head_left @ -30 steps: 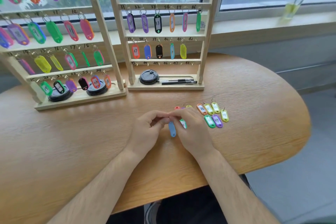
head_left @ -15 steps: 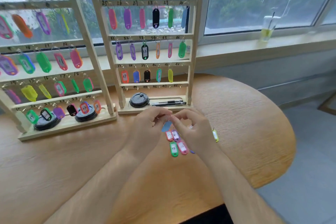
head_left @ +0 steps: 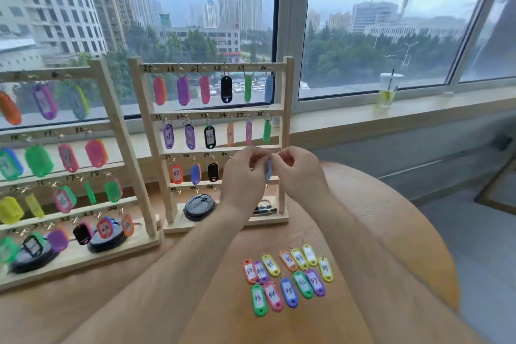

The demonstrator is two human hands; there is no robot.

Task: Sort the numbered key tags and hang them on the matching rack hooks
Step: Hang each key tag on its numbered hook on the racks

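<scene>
Together, the left hand (head_left: pixel 244 176) and right hand (head_left: pixel 300 173) pinch a blue key tag (head_left: pixel 268 173) before the right rack (head_left: pixel 288 98). Loose tags (head_left: pixel 289 292) lie on the surface (head_left: pixel 391 232).

Light-blue tag (head_left: pixel 268 169); pale wooden racks (head_left: pixel 287 131); black lid (head_left: pixel 199 207).

wooden table (head_left: pixel 385 220) — two racks (head_left: pixel 212 145), loose key tags (head_left: pixel 287 278)

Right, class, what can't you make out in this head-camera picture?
Head view.
Number on the blue tag: edge-on between left hand and right hand.
Hooks past 40, right rack: behind both hands.
Part of left rack: beyond left edge; numbers blurred.
Most of pens: behind left forearm.
</scene>
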